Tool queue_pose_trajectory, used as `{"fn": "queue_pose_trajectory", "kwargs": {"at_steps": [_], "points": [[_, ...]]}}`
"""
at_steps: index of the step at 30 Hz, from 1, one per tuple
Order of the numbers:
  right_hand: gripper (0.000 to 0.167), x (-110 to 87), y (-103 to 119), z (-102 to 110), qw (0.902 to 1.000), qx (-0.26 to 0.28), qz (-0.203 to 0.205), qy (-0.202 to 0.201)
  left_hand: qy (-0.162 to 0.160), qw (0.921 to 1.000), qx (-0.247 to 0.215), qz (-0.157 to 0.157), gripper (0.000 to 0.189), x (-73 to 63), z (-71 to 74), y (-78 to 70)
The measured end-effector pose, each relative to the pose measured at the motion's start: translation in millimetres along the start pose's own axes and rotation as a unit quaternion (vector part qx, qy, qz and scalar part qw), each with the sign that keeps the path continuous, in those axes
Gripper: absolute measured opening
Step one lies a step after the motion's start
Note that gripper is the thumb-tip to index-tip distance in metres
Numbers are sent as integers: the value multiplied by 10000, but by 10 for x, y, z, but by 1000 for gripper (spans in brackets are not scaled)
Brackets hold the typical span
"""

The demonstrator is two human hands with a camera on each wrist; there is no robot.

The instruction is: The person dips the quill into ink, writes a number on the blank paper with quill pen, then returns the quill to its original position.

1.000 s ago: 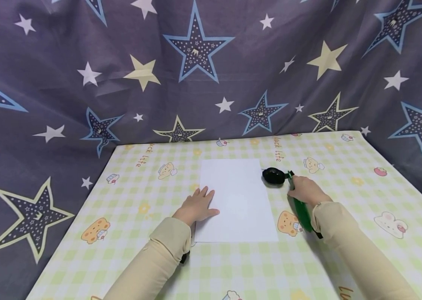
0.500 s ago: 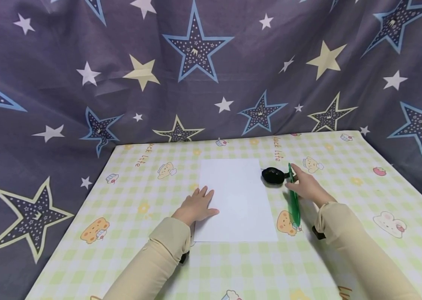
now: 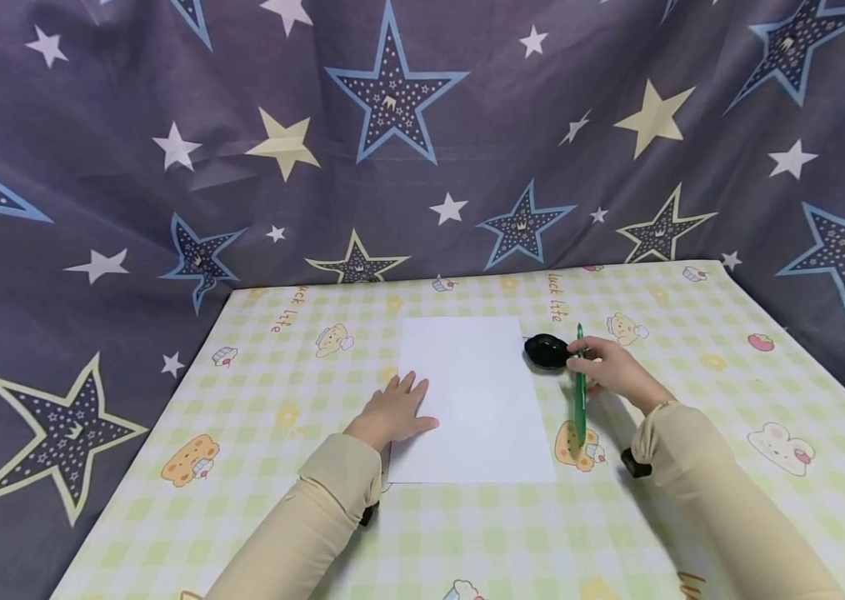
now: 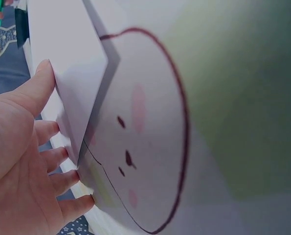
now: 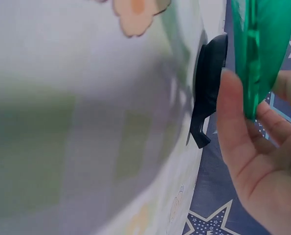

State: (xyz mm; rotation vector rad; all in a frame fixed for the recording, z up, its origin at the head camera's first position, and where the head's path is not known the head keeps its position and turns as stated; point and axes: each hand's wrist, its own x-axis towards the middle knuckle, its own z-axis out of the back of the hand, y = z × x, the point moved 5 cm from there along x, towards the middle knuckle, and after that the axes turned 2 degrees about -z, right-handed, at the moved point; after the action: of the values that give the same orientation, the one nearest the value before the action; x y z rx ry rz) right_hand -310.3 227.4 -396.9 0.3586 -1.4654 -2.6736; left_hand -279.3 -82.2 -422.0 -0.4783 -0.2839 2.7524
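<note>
My left hand (image 3: pixel 391 414) rests with spread fingers on the left edge of a blank white sheet of paper (image 3: pixel 478 400). In the left wrist view its fingertips lie along that edge. To the right of the sheet, my right hand (image 3: pixel 610 367) pinches a long green translucent thing (image 3: pixel 580 408), feather-shaped with a ridge along its length. In the right wrist view, thumb and fingers hold the green thing (image 5: pixel 253 58) by its narrow end. A black oval piece with a short neck (image 3: pixel 546 351) lies by the paper's right edge, next to the right fingertips.
A green-and-white checked cloth (image 3: pixel 467 542) printed with cartoon animals covers the table. Behind it hangs a dark curtain (image 3: pixel 242 83) with stars. Dark wrist devices show under both sleeves.
The green thing has swung left and turned to stand edge-on to the head camera. My right fingers have shifted on it, nearer the black piece. My left hand and the paper have stayed put.
</note>
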Motion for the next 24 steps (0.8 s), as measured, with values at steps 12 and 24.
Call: {"fn": "queue_pose_trajectory", "kwargs": {"at_steps": [12, 24], "points": [[50, -25, 46, -8, 9873, 1526, 25, 448, 7, 10000, 37, -27, 71, -3, -3, 17], [34, -10, 151, 6, 9753, 2101, 469, 505, 8, 10000, 65, -37, 72, 5, -8, 5]]}}
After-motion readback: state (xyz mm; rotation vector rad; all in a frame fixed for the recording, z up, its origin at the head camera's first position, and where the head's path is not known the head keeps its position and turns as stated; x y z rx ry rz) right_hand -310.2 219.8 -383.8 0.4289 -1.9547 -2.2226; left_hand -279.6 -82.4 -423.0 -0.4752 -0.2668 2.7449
